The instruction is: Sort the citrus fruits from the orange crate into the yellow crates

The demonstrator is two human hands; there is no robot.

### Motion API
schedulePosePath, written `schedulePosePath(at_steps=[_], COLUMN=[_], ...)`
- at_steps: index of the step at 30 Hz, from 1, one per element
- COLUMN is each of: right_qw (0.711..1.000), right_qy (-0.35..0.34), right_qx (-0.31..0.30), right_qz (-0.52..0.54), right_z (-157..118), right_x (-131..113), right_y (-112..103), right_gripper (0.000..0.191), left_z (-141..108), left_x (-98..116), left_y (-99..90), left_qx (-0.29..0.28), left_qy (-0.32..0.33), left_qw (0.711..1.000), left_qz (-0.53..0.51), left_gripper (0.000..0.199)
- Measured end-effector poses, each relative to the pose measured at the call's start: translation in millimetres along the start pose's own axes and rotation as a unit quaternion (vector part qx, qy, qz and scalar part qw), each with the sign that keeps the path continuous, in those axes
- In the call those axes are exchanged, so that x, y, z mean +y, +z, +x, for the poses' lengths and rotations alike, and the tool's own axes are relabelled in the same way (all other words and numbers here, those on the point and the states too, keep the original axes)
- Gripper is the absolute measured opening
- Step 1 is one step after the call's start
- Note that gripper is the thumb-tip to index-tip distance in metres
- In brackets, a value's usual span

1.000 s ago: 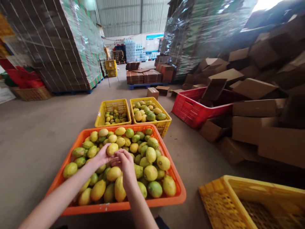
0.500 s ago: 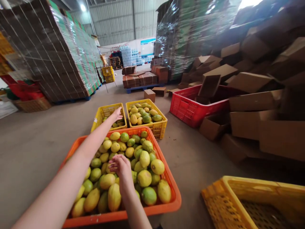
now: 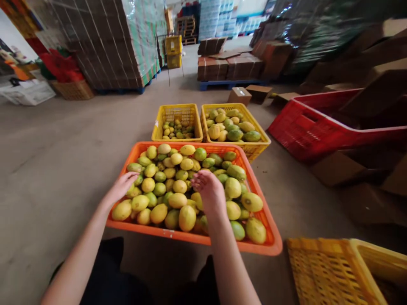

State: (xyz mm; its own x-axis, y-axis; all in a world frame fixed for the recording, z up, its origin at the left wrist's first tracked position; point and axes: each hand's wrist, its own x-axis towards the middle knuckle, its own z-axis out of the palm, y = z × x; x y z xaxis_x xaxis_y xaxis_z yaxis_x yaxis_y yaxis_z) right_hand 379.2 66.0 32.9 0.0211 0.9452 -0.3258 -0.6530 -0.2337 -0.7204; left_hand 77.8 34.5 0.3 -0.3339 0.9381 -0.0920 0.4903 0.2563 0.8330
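1. Facing a wide, hard floor [image 3: 63, 161]; likely to bruise anything dropped there through a loose grip.
2. Reaching over the orange crate [image 3: 143, 228], heaped with fruit [image 3: 187, 218]; apt to spill at the front rim if leaned on or pulled sharply.
3. Looking past it to two yellow crates: the right crate [image 3: 254, 150], filled high with larger fruit, and the left crate [image 3: 173, 113], holding smaller fruit lower down. Easy to confuse in a hurried toss, being just beside each other.
4. Holding the left hand [image 3: 124, 185] across the left rim, fingers [image 3: 131, 176] nearly straight, gripping nothing visible, close to a greenish fruit [image 3: 134, 167]; cannot tell whether touching. Liable to knock it aside.
5. Holding the right hand [image 3: 208, 188] above the pile, fingers [image 3: 197, 183] loosely curled, with no fruit visible between them; likely to nudge neighbours, through screening those underneath.
6. Finding yellow and green fruit packed loosely together; prone to roll after losing support.
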Motion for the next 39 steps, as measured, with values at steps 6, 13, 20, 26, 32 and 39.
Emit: schedulePosePath(at_steps=[6, 13, 20, 26, 32, 39], right_qw=[0.980, 0.610, 0.464, 0.846, 0.863, 0.814], right_qy=[-0.062, -0.089, -0.036, -0.084, -0.153, -0.302], right_qx=[0.021, -0.129, -0.177, -0.138, -0.166, -0.024], right_qz=[-0.187, -0.777, -0.867, -0.508, -0.453, -0.496], right_z=[7.9, 15.7, 19.8, 0.0, -46.3, -39.7], right_x=[14.8, 67.4, 95.0, 62.7, 61.3, 23.2], right_y=[-0.6, 10.6, 17.2, 42.8, 70.7, 49.8], right_gripper=[0.017, 0.041, 0.040, 0.051, 0.047, 0.030], left_z=[-38.8, -68.3, -77.0, -72.1, -75.8, -66.4], left_x=[-24.7, -4.4, 4.0, 29.8, 59.0, 49.8], left_y=[-17.0, -31.4, -33.6, 2.5, 33.8, 1.9], left_qx=[-0.024, -0.192, -0.174, -0.096, -0.188, -0.036], left_qy=[-0.007, -0.017, 0.007, -0.075, -0.295, -0.333], left_qw=[0.988, 0.925, 0.935, 0.980, 0.727, 0.617], left_qz=[0.151, 0.328, 0.308, -0.159, -0.590, -0.712], left_gripper=[0.039, 0.050, 0.048, 0.041, 0.041, 0.034])
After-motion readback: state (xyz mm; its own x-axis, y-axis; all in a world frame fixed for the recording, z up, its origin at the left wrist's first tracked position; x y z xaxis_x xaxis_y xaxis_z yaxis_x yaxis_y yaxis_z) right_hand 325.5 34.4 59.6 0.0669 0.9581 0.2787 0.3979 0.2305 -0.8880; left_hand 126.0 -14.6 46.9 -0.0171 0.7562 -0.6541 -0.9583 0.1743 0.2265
